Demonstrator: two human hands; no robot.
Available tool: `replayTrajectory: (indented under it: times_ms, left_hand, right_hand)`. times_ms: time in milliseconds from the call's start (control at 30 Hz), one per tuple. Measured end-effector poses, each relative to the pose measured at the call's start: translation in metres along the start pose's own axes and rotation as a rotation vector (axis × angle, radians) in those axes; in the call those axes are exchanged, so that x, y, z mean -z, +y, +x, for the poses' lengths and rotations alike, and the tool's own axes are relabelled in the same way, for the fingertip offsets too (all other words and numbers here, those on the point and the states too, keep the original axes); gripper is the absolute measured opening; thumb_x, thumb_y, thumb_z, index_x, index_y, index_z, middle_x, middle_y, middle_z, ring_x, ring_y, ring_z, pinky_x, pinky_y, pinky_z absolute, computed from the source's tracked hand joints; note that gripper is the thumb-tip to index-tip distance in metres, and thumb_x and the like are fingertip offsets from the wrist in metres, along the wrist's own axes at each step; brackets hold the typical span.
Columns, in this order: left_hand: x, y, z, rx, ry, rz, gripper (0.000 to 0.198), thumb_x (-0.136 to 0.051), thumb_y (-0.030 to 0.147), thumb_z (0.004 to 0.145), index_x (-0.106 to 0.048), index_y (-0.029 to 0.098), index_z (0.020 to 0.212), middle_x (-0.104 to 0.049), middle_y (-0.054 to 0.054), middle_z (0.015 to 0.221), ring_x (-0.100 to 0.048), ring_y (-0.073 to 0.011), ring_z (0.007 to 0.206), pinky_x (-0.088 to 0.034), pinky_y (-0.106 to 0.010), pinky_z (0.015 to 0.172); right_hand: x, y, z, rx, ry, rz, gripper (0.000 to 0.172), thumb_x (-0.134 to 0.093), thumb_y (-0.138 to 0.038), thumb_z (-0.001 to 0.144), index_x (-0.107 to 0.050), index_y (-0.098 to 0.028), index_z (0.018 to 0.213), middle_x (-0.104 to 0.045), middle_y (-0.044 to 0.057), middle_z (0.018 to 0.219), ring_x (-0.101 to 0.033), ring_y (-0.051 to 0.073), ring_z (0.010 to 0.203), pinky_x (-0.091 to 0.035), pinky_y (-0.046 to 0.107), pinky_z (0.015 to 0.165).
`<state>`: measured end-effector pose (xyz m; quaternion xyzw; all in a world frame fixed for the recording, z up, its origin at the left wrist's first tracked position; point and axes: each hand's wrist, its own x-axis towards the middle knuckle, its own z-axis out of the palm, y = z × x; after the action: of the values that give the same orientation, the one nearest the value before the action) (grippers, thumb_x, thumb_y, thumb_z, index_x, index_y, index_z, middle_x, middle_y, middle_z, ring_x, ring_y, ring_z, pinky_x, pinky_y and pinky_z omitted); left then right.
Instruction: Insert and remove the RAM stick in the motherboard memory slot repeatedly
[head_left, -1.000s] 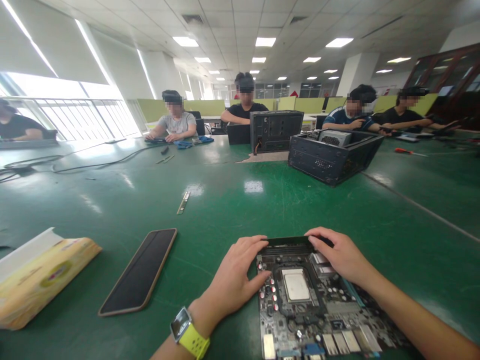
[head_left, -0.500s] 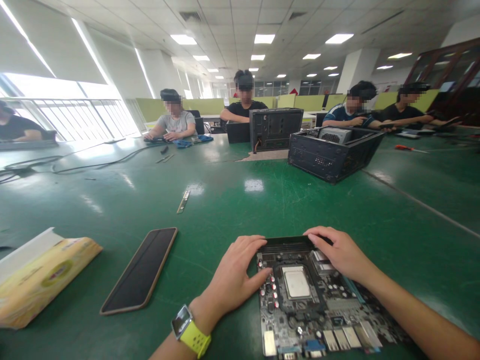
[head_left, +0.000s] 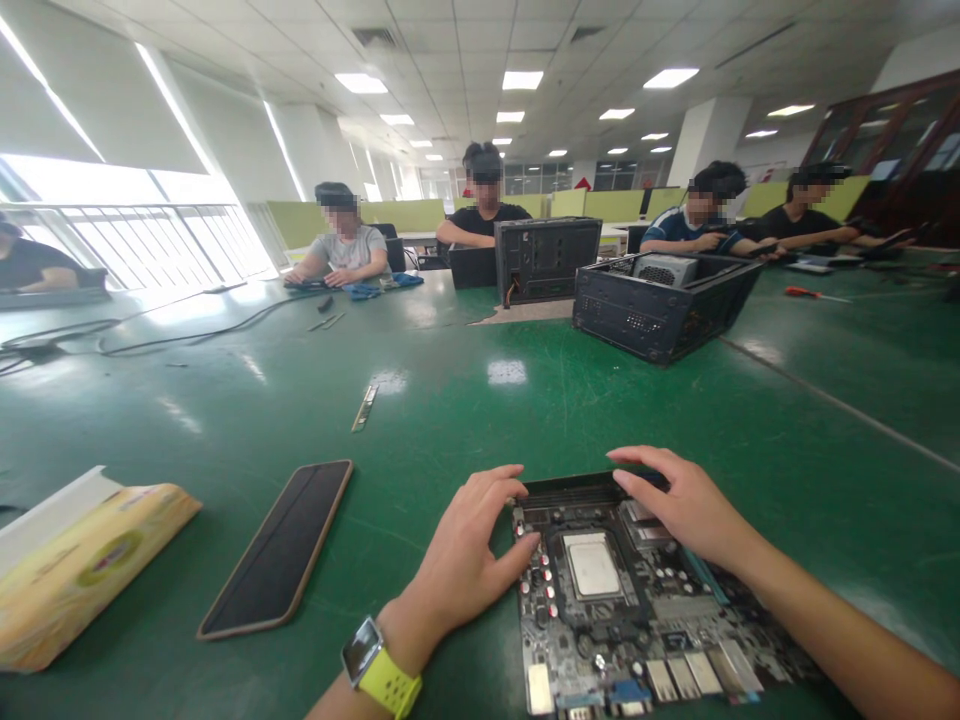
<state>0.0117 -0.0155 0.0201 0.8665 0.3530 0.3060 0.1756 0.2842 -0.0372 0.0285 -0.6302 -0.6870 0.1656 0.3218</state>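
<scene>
A motherboard (head_left: 555, 645) lies on the green table, with its port side toward me. A silver processor (head_left: 592, 566) sits in its black socket frame. Along the board's far edge runs a black strip (head_left: 570, 488). My left hand (head_left: 465, 555) is at the far left corner, fingers spread, its thumb over the board's left side. At the far right part of the edge is my right hand (head_left: 690, 505), thumb and fingers apart around the black strip. Whether its fingertips touch the strip is hard to tell. A watch (head_left: 379, 665) with a yellow-green band is on my left wrist.
A phone (head_left: 277, 550) and a yellow tissue pack (head_left: 97, 570) lie to my left. Farther off is a memory stick (head_left: 365, 408). Open computer cases (head_left: 637, 315) stand ahead, a screwdriver (head_left: 814, 294) beyond on the right. Cables (head_left: 187, 335) cross the far left. Several people sit across.
The fingers of both hands have lifted and spread slightly from the board's far edge. The motherboard stays in place. The view has shifted a little.
</scene>
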Motion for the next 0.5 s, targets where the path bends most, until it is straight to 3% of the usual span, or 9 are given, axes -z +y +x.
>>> replayTrajectory:
  times_ms: [133, 200, 267, 400, 500]
  left_hand:
    - [0.0, -0.001, 0.001, 0.025, 0.14, -0.001, 0.021, -0.055, 0.017, 0.082, -0.05, 0.021, 0.102, -0.056, -0.01, 0.123, -0.052, -0.0233, 0.114, -0.043, -0.041, 0.097]
    - [-0.001, -0.002, 0.001, 0.027, 0.188, -0.006, 0.017, -0.053, 0.017, 0.084, -0.05, 0.021, 0.1, -0.057, -0.01, 0.12, -0.053, -0.0228, 0.112, -0.043, -0.04, 0.096]
    - [0.0, -0.003, 0.001, 0.027, 0.206, -0.003, 0.016, -0.053, 0.017, 0.084, -0.05, 0.02, 0.099, -0.058, -0.01, 0.118, -0.053, -0.0223, 0.111, -0.044, -0.04, 0.095]
    - [0.001, -0.003, 0.002, 0.026, 0.21, 0.007, 0.014, -0.053, 0.016, 0.084, -0.051, 0.021, 0.097, -0.059, -0.009, 0.114, -0.055, -0.0221, 0.108, -0.045, -0.04, 0.093]
    - [0.001, -0.004, 0.001, 0.028, 0.212, 0.007, 0.013, -0.053, 0.016, 0.083, -0.052, 0.021, 0.096, -0.061, -0.009, 0.111, -0.056, -0.022, 0.106, -0.046, -0.039, 0.091]
  right_hand:
    - [-0.006, -0.048, -0.027, 0.244, -0.065, -0.137, 0.021, -0.05, -0.039, 0.087, -0.066, -0.025, 0.089, -0.069, 0.003, 0.093, -0.059, 0.021, 0.09, -0.043, 0.035, 0.08]
    - [-0.027, -0.071, -0.045, 0.426, -0.075, -0.25, 0.023, -0.054, -0.045, 0.083, -0.065, -0.025, 0.085, -0.068, 0.002, 0.08, -0.059, 0.02, 0.075, -0.041, 0.032, 0.068]
    - [-0.057, -0.084, -0.06, 0.651, 0.071, -0.367, 0.027, -0.054, -0.047, 0.082, -0.061, -0.023, 0.07, -0.063, 0.0, 0.059, -0.054, 0.017, 0.055, -0.032, 0.029, 0.053]
    - [-0.1, -0.084, -0.074, 0.733, 0.205, -0.425, 0.04, -0.047, -0.046, 0.085, -0.051, -0.022, 0.053, -0.055, -0.002, 0.044, -0.047, 0.014, 0.043, -0.018, 0.03, 0.046]
    - [-0.094, -0.076, -0.068, 0.713, 0.112, -0.386, 0.042, -0.05, -0.054, 0.079, -0.053, -0.022, 0.052, -0.057, -0.002, 0.044, -0.049, 0.014, 0.044, -0.021, 0.029, 0.046]
